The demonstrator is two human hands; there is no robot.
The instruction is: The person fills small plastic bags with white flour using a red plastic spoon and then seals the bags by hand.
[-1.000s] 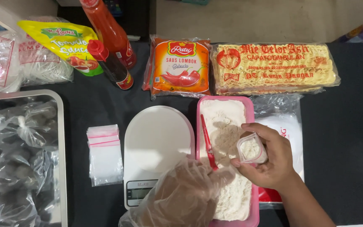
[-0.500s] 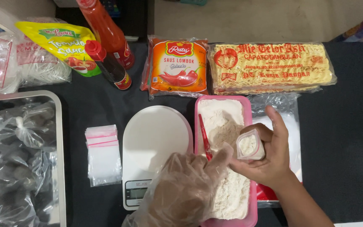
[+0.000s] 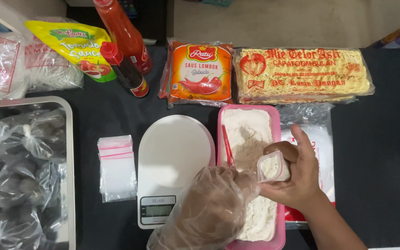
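A small clear bag (image 3: 272,166), partly filled with white powder, was held in the right hand (image 3: 297,178), the fingers clamped around it with the mouth of the bag turned toward the left. The bag was held over the right side of a pink tub (image 3: 278,139) of white powder. The left hand (image 3: 214,210), covered by a loose plastic glove, was seen just beside the bag, its fingers curled together at the bag's mouth; what was gripped could not be told. A red spoon (image 3: 228,147) was seen standing in the powder above the gloved hand.

To the left of the tub a white scale (image 3: 174,159) was noted, and further left a stack of empty zip bags (image 3: 116,169) on the black table (image 3: 380,139). A metal tray (image 3: 69,153) of filled dark bags was recorded at the left edge. Along the far side were found a noodle pack (image 3: 302,74), an orange sauce pouch (image 3: 200,71), two red bottles (image 3: 126,51) and a yellow pouch (image 3: 77,51).
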